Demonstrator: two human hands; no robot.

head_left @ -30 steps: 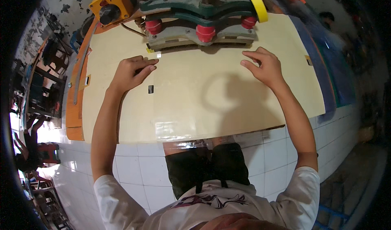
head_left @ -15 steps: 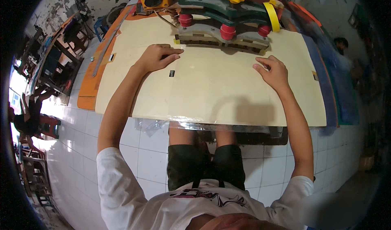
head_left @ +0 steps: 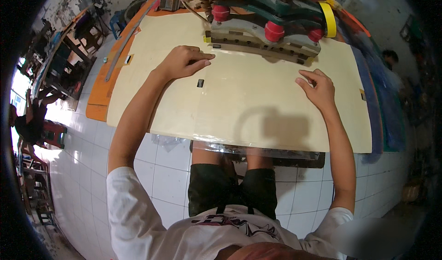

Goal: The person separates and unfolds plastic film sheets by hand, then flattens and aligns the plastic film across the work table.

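Two open hands, left hand [head_left: 183, 62] and right hand [head_left: 317, 87], press flat on one clear sheet [head_left: 248, 108].

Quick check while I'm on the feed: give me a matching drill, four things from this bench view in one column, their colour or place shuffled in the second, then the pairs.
Things:
1. left hand
2. right hand
3. knobs
4. small slot

Descriptions:
A. red, on the machine
B. dark cut-out in the pale board, below the left hand
C. flat on the board, fingers pointing at the machine's left end
D. on the board, below the machine's right end

Pairs: 1-C, 2-D, 3-A, 4-B
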